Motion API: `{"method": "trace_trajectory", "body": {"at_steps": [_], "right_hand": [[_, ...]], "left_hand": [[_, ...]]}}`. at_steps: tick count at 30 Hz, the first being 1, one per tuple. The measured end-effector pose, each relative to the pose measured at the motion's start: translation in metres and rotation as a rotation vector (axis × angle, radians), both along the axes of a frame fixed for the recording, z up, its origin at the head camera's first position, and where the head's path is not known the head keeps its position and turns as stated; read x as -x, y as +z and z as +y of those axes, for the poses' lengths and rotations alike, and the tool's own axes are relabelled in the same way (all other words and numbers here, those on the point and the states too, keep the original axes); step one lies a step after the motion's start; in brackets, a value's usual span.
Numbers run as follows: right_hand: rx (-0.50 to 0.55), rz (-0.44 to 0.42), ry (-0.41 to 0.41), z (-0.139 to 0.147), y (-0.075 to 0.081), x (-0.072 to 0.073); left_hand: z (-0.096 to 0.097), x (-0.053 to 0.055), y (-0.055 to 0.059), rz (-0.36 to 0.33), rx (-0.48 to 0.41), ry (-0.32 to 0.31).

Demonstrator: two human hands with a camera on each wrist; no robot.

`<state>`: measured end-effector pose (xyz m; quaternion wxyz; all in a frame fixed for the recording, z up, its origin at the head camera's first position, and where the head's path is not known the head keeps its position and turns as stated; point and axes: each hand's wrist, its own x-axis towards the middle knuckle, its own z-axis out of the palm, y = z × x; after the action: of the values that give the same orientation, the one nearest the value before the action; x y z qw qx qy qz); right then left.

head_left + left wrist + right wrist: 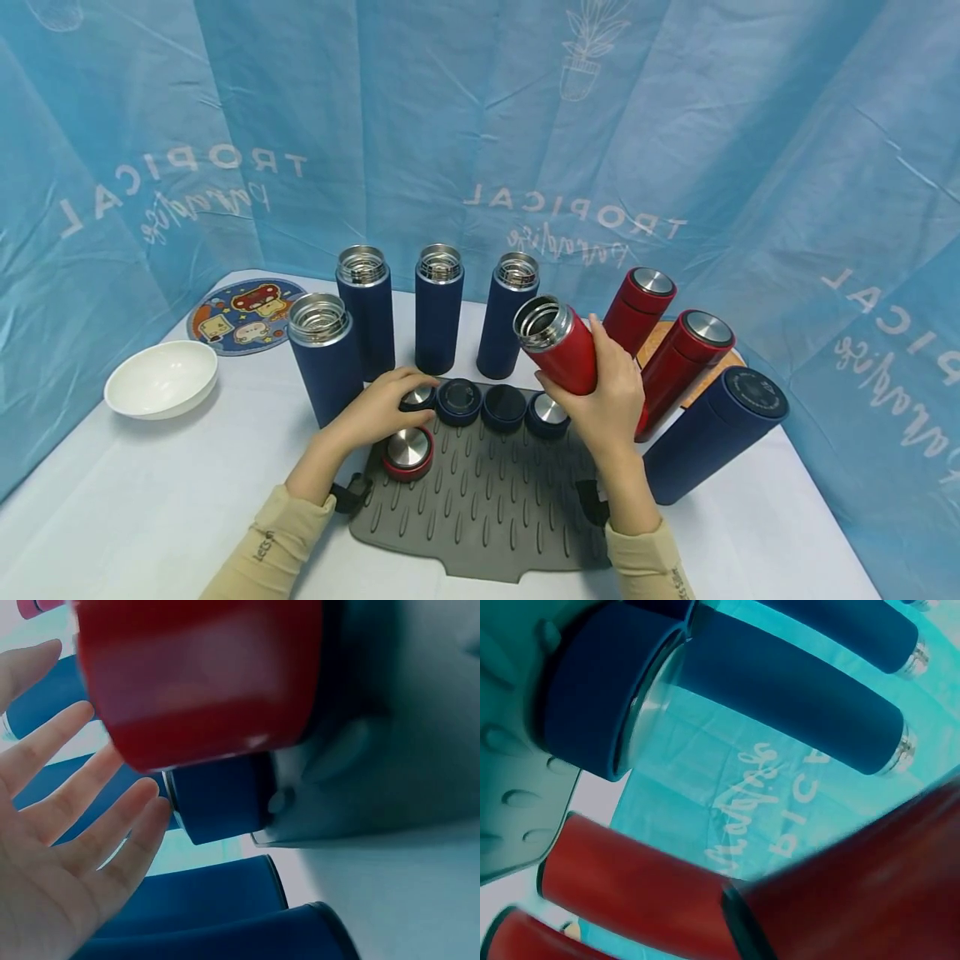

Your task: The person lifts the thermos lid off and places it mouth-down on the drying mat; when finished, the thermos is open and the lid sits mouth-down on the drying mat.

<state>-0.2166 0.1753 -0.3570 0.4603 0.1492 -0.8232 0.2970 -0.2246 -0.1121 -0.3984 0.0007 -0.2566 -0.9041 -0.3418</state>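
Observation:
My right hand grips an uncapped red thermos bottle, raised over the mat's back right corner with its steel mouth tipped left. In the right wrist view this bottle blurs across the lower right. My left hand hovers by the leftmost navy cap, fingertips right at its edge. Its fingers look spread and mostly straight in the left wrist view, with nothing held. Just in front of it, a red cap with a steel top sits on the grey ridged mat. More navy caps line the mat's back edge.
Several uncapped navy bottles stand behind and left of the mat. Two capped red bottles and a capped navy bottle stand at right. A white bowl and a round patterned placemat lie at left. Blue curtains enclose the table.

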Motion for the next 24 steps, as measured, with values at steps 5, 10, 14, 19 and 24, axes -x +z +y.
{"method": "trace_trajectory", "body": {"at_steps": [5,10,14,19,24], "right_hand": [[0.265,-0.201,0.114,0.004,0.006,-0.004],[0.462,-0.336,0.199,0.007,0.013,0.000],[0.541,-0.394,0.246,0.006,0.020,0.011],[0.650,-0.468,0.300,-0.001,0.032,0.018],[0.658,-0.490,0.308,-0.006,0.030,0.027]], "left_hand": [[0.001,0.002,-0.004,-0.006,0.005,-0.002],[0.001,0.002,-0.006,-0.021,0.012,0.010],[-0.001,0.002,-0.006,-0.020,0.013,0.020],[-0.002,0.003,-0.005,-0.025,0.024,0.017],[-0.002,0.003,-0.004,-0.038,0.030,0.017]]}}
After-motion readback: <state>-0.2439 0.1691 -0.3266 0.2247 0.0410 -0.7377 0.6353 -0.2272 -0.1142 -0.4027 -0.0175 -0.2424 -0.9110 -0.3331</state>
